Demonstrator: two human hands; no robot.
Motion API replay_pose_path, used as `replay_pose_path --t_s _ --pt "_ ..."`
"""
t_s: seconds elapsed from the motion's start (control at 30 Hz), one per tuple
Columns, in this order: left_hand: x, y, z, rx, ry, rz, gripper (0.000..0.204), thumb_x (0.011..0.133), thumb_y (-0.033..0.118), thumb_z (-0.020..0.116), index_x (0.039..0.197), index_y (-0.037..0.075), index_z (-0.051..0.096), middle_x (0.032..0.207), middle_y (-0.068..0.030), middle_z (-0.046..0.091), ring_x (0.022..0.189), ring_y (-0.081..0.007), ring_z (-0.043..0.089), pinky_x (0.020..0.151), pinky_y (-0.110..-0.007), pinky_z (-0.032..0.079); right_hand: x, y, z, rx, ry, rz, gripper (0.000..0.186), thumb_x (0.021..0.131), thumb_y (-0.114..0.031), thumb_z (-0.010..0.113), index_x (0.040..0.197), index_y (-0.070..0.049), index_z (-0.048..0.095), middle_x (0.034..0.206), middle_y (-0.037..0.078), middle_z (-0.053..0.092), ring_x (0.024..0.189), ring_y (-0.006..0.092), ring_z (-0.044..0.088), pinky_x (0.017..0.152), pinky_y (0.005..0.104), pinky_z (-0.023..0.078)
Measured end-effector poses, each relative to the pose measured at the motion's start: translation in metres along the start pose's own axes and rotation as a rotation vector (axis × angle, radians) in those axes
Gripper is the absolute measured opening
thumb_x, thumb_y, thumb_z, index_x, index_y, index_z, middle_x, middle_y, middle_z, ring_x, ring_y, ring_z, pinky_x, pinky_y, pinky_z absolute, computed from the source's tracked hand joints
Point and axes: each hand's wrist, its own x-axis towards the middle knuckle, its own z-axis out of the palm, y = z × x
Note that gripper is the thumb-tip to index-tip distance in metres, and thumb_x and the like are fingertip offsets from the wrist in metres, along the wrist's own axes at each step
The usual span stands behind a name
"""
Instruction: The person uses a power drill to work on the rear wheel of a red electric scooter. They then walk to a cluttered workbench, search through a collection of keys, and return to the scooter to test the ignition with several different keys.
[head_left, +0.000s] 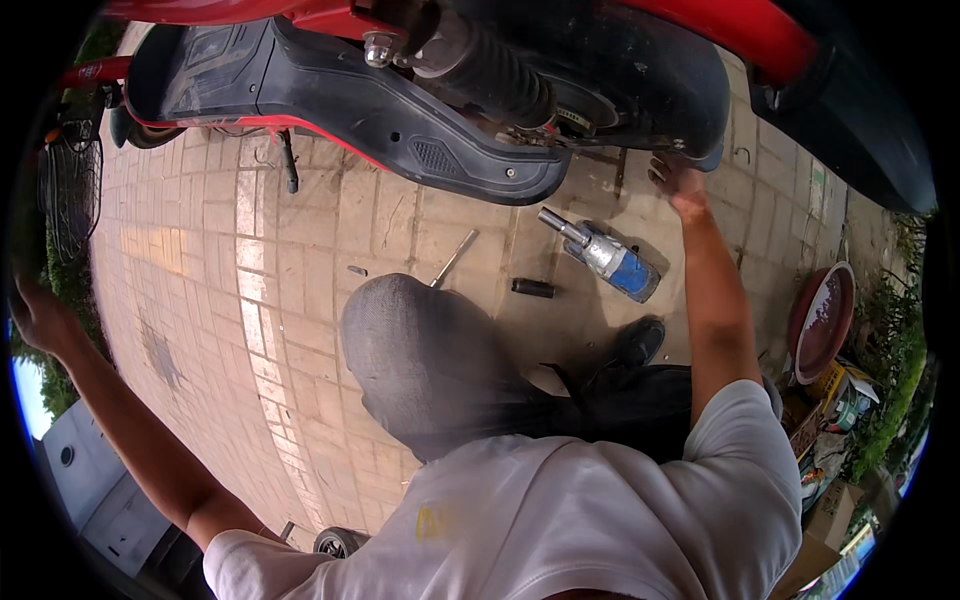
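Observation:
A red and black scooter (pixel 400 140) fills the top of the view, its shock absorber (pixel 490 75) and rear wheel (pixel 585 105) showing. My right hand (pixel 682 187) is at the lower edge of the black rear mudguard (pixel 700 120), with fingers apart and nothing visible in them. Whether it touches the mudguard is unclear. Far out to the left, my left hand (pixel 42 318) is raised near the rim, its fingers lost in the dark edge. On the paving below the scooter lie a blue and silver impact wrench (pixel 615 265), a black cylindrical socket (pixel 533 288) and a slim metal rod (pixel 455 258).
A reddish-brown basin (pixel 822 322) stands at the right, beside cardboard boxes (pixel 835 515) and green plants (pixel 900 370). Dark coiled cables (pixel 70 180) hang at the left. The scooter's kickstand (pixel 290 165) points down at the left. My bent grey-clad knee (pixel 415 340) sits mid-view.

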Motion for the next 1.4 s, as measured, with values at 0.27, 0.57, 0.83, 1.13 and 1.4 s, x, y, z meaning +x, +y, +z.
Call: replay_pose_path --t_s 0.27,0.57,0.83,1.13,1.4 --pt "-0.469 0.056 0.117 0.146 -1.718 -0.301 0.046 0.076 0.037 0.068 0.104 0.001 0.061 0.099 -0.0205 0.064 0.091 -0.0346 0.062 0.079 -0.040 0.049 -0.052 0.068 -0.068 -1.411 -0.434 -0.098 0.058 0.074 -0.018 0.070 0.125 -0.002 0.048 0.117 0.017 0.054 0.106 0.0255 0.054 0.090 0.0333 0.043" --pt "-0.538 0.090 0.120 0.320 -1.765 -0.045 0.030 0.086 0.027 0.054 0.108 0.007 0.057 0.110 -0.0137 0.060 0.105 -0.0299 0.056 0.087 -0.043 0.044 -0.135 0.112 -0.021 -1.671 -0.558 -0.825 0.081 0.071 -0.036 0.078 0.133 -0.005 0.035 0.129 0.013 0.045 0.116 0.0298 0.047 0.099 0.0360 0.038" --pt "-0.507 0.167 0.136 -0.487 -1.673 0.207 0.025 0.082 0.022 0.059 0.098 0.005 0.051 0.091 -0.0159 0.058 0.079 -0.0370 0.059 0.067 -0.045 0.048 -0.172 0.080 0.016 -1.472 -0.469 -0.282 0.053 0.076 -0.026 0.076 0.118 -0.002 0.053 0.109 0.012 0.062 0.100 0.0202 0.059 0.091 0.0305 0.044" --pt "-0.587 0.195 0.185 -0.425 -1.780 0.581 0.022 0.081 0.024 0.058 0.089 0.004 0.062 0.091 -0.0137 0.062 0.079 -0.0289 0.064 0.067 -0.041 0.052 -0.275 -0.079 -0.008 -1.923 -0.327 -0.371 0.032 0.074 -0.021 0.069 0.098 0.000 0.063 0.091 0.018 0.065 0.088 0.0300 0.063 0.078 0.0338 0.049" --pt "-0.357 0.133 0.120 0.034 -2.175 0.166 0.045 0.066 0.048 0.069 0.080 0.004 0.070 0.081 -0.0157 0.067 0.079 -0.0309 0.065 0.071 -0.041 0.051 -0.380 -0.193 -0.017 -1.958 -0.025 -0.271 0.034 0.066 -0.014 0.069 0.098 -0.002 0.065 0.090 0.016 0.067 0.083 0.0281 0.065 0.073 0.0370 0.048"
